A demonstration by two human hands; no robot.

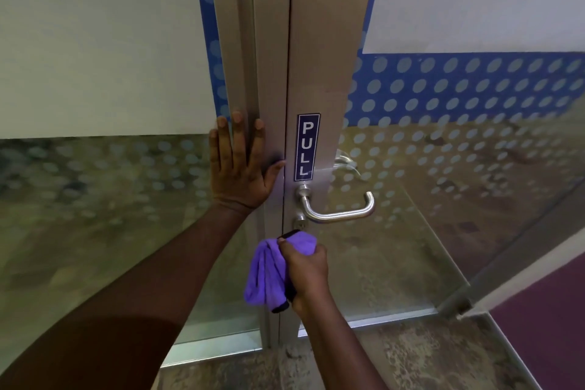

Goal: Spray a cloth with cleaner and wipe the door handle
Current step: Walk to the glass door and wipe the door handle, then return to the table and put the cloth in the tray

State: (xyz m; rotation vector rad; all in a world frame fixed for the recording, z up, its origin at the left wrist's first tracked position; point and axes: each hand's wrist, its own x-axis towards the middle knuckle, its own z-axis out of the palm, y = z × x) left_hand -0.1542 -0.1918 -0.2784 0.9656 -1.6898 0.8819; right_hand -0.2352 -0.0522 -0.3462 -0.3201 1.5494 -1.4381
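Observation:
A silver lever door handle juts from the aluminium frame of a glass door, just below a blue PULL sticker. My right hand is shut on a bunched purple cloth with a black edge, held a little below the handle and its keyhole, not touching the handle. My left hand lies flat with fingers spread on the neighbouring metal frame, left of the door gap. No spray bottle is in view.
Frosted glass panels with blue dotted bands stand either side of the metal door frame. A second handle shows through the glass behind. Speckled floor lies below, with a purple floor area at the lower right.

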